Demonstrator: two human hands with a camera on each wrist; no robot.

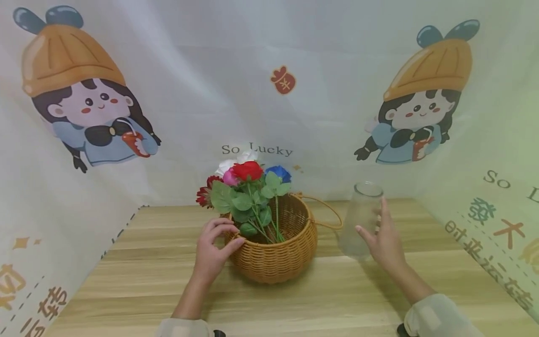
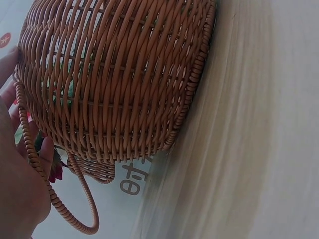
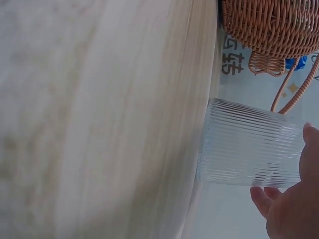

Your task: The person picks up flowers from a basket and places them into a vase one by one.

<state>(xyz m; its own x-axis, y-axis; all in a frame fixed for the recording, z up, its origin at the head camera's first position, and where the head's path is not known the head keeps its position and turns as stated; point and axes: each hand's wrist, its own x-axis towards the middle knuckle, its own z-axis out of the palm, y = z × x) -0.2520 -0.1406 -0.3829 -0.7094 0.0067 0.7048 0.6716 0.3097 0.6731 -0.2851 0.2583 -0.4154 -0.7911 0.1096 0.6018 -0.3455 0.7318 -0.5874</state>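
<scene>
A round wicker basket stands on the table, holding artificial flowers: a red rose, a blue flower, a pink one, white ones and a dark red one. My left hand grips the basket's near left rim with thumb and fingers, seen also in the left wrist view beside a looped wicker handle. To the right, a clear ribbed glass vase is upright on the table. My right hand holds its upper right side, the thumb and fingers on opposite sides of the glass.
The wooden table extends around the basket and vase. Another basket handle sticks out toward the vase. A pale printed cloth with cartoon figures and lettering hangs behind and at both sides.
</scene>
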